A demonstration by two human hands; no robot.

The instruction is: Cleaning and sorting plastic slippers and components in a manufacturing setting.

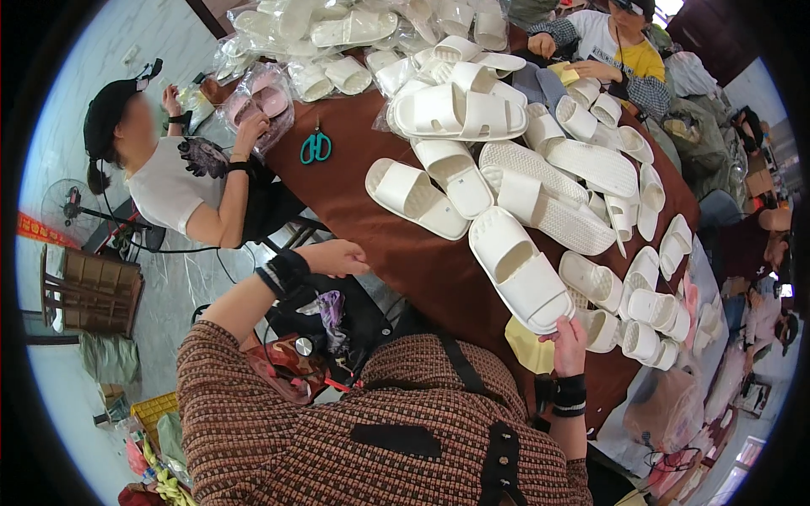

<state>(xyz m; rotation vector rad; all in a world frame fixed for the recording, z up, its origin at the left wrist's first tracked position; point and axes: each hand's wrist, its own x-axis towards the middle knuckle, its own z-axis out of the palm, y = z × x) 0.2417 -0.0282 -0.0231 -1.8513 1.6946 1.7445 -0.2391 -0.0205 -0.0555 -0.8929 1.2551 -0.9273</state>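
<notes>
My right hand [569, 347] grips the end of a white slide slipper [516, 268], thumb on top, at the near side of the heap. A pale yellow cloth or paper piece [530, 347] sits against that hand, partly behind the slipper; I cannot tell whether my fingers hold it too. My left hand [334, 257] hangs in the air off the table's left edge, fingers loosely curled together, with nothing seen in them. Directly beyond the held slipper lie other loose white slippers [417, 199], some sole up and some overlapping.
A brown cloth [337, 160] covers the table. Teal-handled scissors [315, 147] lie at its left. Bagged white slippers [354, 29] pile up at the back. One co-worker on the left handles bagged pink slippers [268, 94]; another, far right, holds a yellow piece [564, 72].
</notes>
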